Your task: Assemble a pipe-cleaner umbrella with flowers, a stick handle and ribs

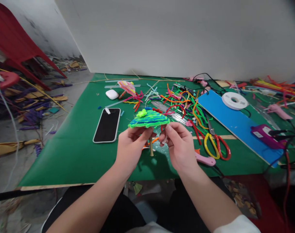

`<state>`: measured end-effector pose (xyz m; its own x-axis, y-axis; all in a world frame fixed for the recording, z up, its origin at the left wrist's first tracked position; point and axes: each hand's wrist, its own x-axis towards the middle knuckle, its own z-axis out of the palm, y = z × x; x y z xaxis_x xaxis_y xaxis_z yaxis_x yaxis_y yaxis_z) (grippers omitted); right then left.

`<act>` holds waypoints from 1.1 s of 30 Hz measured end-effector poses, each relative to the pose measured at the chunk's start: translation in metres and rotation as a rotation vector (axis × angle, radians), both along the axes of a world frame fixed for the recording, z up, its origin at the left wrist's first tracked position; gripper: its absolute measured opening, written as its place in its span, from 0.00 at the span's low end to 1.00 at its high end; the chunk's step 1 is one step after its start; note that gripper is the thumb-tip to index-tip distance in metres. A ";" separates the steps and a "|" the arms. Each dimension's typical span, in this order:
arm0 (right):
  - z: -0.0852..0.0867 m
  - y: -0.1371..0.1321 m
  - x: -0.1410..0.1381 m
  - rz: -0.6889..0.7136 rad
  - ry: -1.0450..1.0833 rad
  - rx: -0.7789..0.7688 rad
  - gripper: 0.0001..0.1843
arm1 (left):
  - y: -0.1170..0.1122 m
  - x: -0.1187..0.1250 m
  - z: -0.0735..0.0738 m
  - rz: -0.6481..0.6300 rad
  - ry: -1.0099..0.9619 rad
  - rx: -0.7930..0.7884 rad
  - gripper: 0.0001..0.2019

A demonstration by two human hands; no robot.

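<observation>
My left hand (134,144) is closed on a small umbrella (149,119) made of green and blue pipe cleaners, with a yellow-green flower on its top. Its thin brown stick (151,147) points down below the canopy. At the canopy's right edge, my right hand (179,142) has thumb and forefinger pinched together; what lies between them is too small to make out. Close behind the umbrella lies a heap of loose pipe cleaners (171,100). A pink glue gun (205,159) rests partly hidden behind my right wrist.
Left of my hands lies a phone (107,125), with a white case (112,94) and a pink pipe-cleaner umbrella (126,87) behind it. On the right are scissors (217,146), a blue board (237,124), a ribbon spool (225,100) and a purple power strip (266,136) with cables.
</observation>
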<state>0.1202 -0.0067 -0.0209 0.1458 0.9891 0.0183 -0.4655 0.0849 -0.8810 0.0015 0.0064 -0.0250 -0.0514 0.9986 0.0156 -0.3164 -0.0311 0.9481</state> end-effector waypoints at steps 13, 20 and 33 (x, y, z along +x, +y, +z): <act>-0.001 -0.007 0.000 -0.274 -0.514 0.165 0.04 | -0.003 0.000 0.002 0.000 -0.014 -0.056 0.05; -0.001 -0.008 0.002 -0.354 -0.561 0.205 0.04 | -0.005 0.002 0.003 -0.003 -0.023 -0.076 0.05; 0.003 -0.008 0.002 -0.356 -0.543 0.190 0.01 | -0.008 0.004 0.003 -0.021 0.016 -0.062 0.06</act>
<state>0.1218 -0.0147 -0.0176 0.3831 0.8548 0.3502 0.1243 0.3279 -0.9365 0.0056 -0.0012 -0.0222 -0.0305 0.9985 -0.0453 -0.3015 0.0340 0.9528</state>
